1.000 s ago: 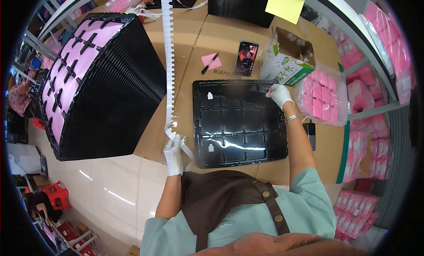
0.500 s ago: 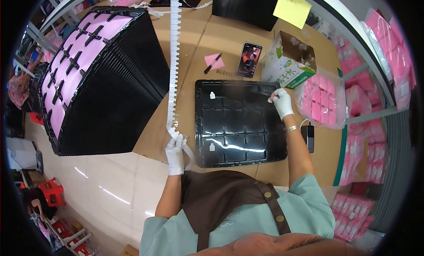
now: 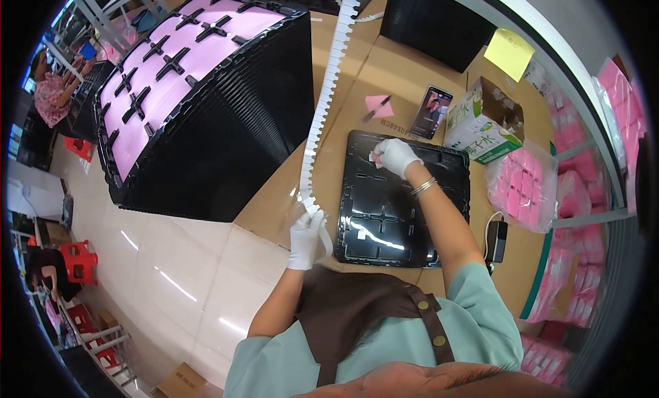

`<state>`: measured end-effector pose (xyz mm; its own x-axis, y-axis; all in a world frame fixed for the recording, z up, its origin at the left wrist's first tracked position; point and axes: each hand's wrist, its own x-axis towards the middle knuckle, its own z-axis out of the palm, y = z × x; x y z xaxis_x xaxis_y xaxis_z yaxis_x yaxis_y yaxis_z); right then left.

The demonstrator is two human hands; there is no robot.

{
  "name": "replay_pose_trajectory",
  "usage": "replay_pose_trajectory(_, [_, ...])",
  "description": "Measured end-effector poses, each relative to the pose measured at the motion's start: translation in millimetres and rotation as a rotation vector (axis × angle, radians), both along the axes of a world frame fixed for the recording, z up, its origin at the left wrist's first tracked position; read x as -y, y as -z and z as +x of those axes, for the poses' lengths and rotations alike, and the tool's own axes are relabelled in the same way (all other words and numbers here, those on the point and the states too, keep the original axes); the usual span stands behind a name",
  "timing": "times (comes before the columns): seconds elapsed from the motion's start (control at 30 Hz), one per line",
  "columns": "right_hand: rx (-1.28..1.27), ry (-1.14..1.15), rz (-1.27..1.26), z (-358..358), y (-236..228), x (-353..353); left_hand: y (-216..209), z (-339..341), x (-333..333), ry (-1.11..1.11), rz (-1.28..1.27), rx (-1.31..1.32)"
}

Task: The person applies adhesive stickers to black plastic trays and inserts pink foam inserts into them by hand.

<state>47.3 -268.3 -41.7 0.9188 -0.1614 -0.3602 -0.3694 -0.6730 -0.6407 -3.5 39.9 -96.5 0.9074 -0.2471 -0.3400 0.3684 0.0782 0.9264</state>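
My left hand [image 3: 306, 241], in a white glove, pinches the near end of a long white strip of labels [image 3: 321, 116]. The strip rises toward the far side of the table, and a loose tail curls beside the hand. A shiny black plastic tray [image 3: 412, 223] with moulded recesses lies on the table to the right. My right hand [image 3: 397, 158], gloved with bare fingertips, is closed at the tray's far left part. Whatever its fingers hold or press is hidden. A small white label [image 3: 362, 235] sits on the tray's near left part.
A tall stack of black trays [image 3: 226, 123] with a pink-filled top stands at left. Beyond the tray are a pink note with a pen [image 3: 379, 107], a phone [image 3: 432, 112] and a carton [image 3: 484, 123]. Bagged pink pieces [image 3: 523, 185] and a black device [image 3: 495, 241] lie right.
My right hand has moved left across the tray, from its far right corner to its far left part, covering the label seen there. The left hand keeps the strip. The whole view has shifted.
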Motion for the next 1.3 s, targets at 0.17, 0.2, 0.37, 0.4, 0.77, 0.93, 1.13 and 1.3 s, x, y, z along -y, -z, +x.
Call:
replay_pose_trajectory(0.17, [0.116,0.025,-0.141,4,-11,-10,-10,-2,2,0.01,-0.005,-0.017])
replay_pose_trajectory(0.2, [0.114,0.029,-0.145,4,-12,-9,-10,-1,2,0.015,-0.009,-0.019])
replay_pose_trajectory(0.37, [0.026,0.051,-0.114,6,-20,-14,-7,-2,-2,0.049,-0.032,-0.03])
replay_pose_trajectory(0.4, [0.069,0.081,-0.188,7,-19,-15,-7,-1,-2,0.048,-0.033,-0.031])
replay_pose_trajectory(0.77, [0.103,0.119,-0.552,13,-8,-40,-4,-4,-3,0.058,-0.051,0.016])
replay_pose_trajectory(0.93, [0.349,0.004,-0.654,-6,2,-41,-10,-5,-3,0.055,-0.059,-0.018])
replay_pose_trajectory(1.13, [0.362,0.1,-0.141,-76,-25,-75,-15,-4,-6,0.059,-0.053,-0.029])
replay_pose_trajectory(1.3, [0.336,-0.154,-0.275,-132,-19,-121,-16,-2,-2,0.059,-0.079,-0.024])
